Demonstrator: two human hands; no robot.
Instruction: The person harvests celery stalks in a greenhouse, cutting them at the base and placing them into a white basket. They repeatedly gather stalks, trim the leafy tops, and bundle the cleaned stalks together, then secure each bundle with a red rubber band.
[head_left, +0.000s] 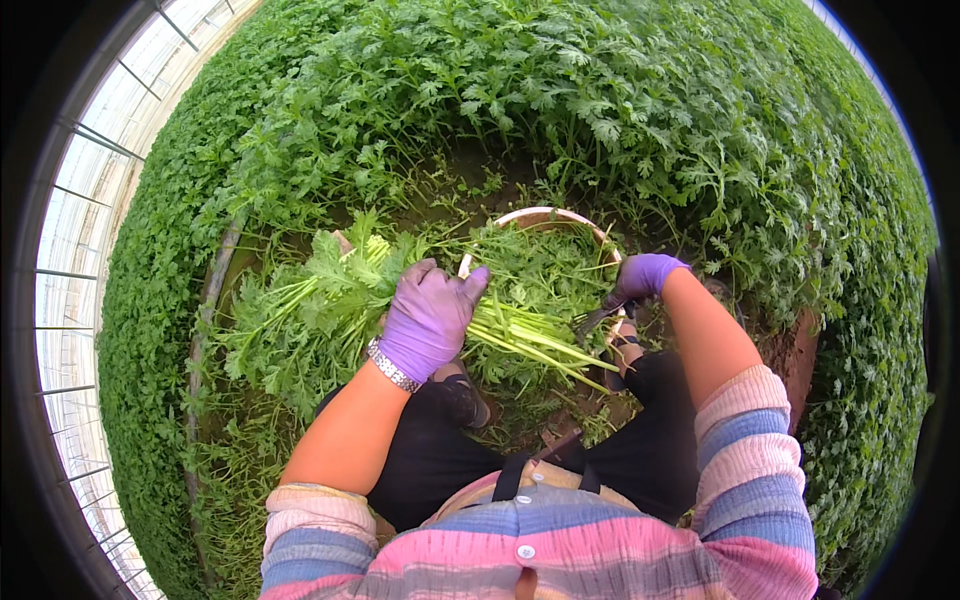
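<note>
My left hand (433, 311), in a stained purple glove, grips a bunch of leafy greens with lobed leaves, like crown daisy. The bunch's pale green stems (540, 341) point right, and its leafy tops (315, 292) spread to the left. My right hand (641, 279), in a matching glove, is at the right rim of a round tub (551, 212) with a pale rim. It is closed around a dark hand tool (592, 321), seemingly a blade, beside the stem ends; its handle is hidden. Loose leaves and cut pieces (544, 262) fill the tub under the stems.
Dense standing greens (525, 82) curve around the front and both sides. Cut stems and weeds cover soil (487, 180) just beyond the tub. A pipe or hose (206, 315) runs along the left. My shoes (472, 405) flank the tub's near side. A pale greenhouse wall (71, 300) stands far left.
</note>
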